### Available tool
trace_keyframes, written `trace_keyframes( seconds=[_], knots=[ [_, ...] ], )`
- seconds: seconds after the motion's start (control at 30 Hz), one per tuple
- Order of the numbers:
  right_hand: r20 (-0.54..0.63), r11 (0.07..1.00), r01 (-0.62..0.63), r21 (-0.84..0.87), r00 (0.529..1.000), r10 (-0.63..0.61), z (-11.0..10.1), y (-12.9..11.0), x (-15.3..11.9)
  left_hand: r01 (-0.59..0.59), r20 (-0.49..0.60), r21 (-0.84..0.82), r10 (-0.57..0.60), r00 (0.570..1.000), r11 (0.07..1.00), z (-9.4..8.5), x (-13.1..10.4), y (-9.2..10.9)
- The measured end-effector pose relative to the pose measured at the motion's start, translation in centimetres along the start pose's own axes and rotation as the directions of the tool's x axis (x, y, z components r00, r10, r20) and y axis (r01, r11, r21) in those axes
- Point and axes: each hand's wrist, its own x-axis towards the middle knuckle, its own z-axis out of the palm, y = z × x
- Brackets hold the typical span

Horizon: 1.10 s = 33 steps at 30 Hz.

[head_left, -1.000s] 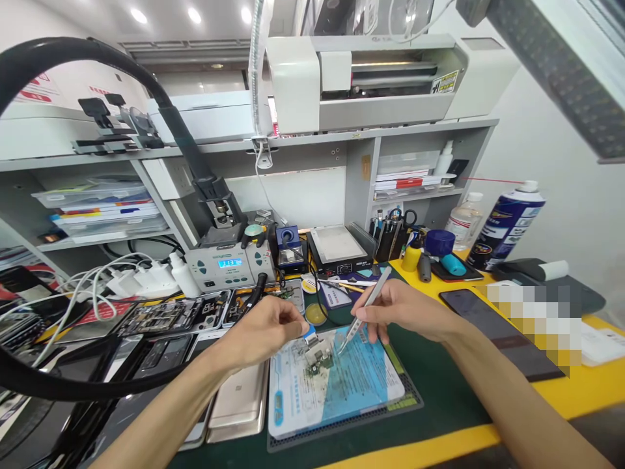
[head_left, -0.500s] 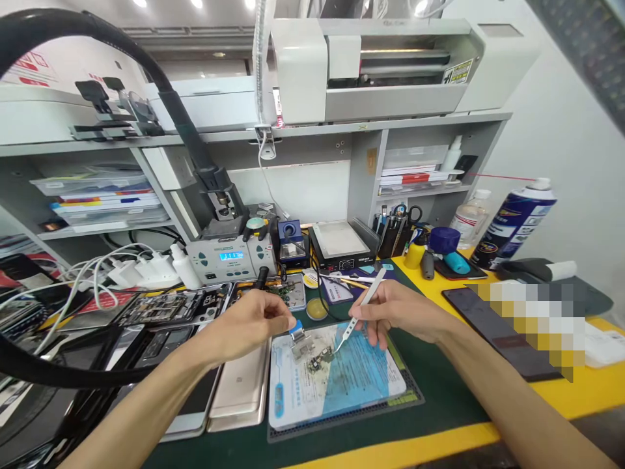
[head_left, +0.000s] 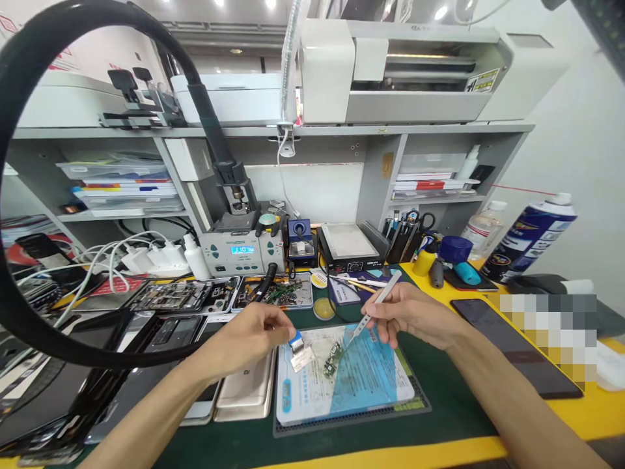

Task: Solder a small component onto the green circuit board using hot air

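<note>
Pinched in my left hand (head_left: pixel 263 331) is a small metallic part with a blue end (head_left: pixel 297 345), held over the left side of a white and blue pad (head_left: pixel 361 391). My right hand (head_left: pixel 407 316) is closed on silver tweezers (head_left: pixel 375 305), which slant down to the left. Their tips are at the right edge of a small green circuit board (head_left: pixel 333 359) on the pad. The held part is left of the board, apart from it.
A rework station (head_left: pixel 241 254) stands behind, its thick black hose (head_left: pixel 14 260) looping across the left. Phones (head_left: pixel 244 391) lie left of the pad. A dark phone (head_left: pixel 517 352) and a spray can (head_left: pixel 530 234) are at the right. A round yellow tin (head_left: pixel 323 309) sits behind the pad.
The view has shifted, so most things appear further right. The metallic part in my left hand has turned and now shows a pale face. The board lies at a different angle, apart from that part.
</note>
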Motion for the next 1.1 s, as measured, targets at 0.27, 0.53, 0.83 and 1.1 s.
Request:
trace_keyframes(
  seconds=[0.27,0.53,0.83,1.1],
  knots=[
    [-0.092,1.000,0.014,0.026,0.996,-0.012,-0.4,0.4,0.0,-0.047,-0.143,0.193,0.075,0.987,0.980,1.7,-1.5,1.0],
    [-0.272,0.987,0.143,0.075,0.955,-0.118,-0.4,-0.6,0.0,-0.127,-0.283,0.328,0.226,0.932,0.936,2.5,-2.3,0.5],
    [-0.467,0.968,0.249,0.017,0.858,-0.212,1.2,-4.2,-1.4,-0.066,-0.659,0.304,0.260,0.705,0.950,-4.0,2.1,-0.7],
    [-0.649,0.955,0.265,-0.131,0.706,-0.285,-1.2,-6.4,-0.2,-0.078,-0.708,0.305,0.281,0.649,0.949,-3.7,2.2,-3.1]
  ],
)
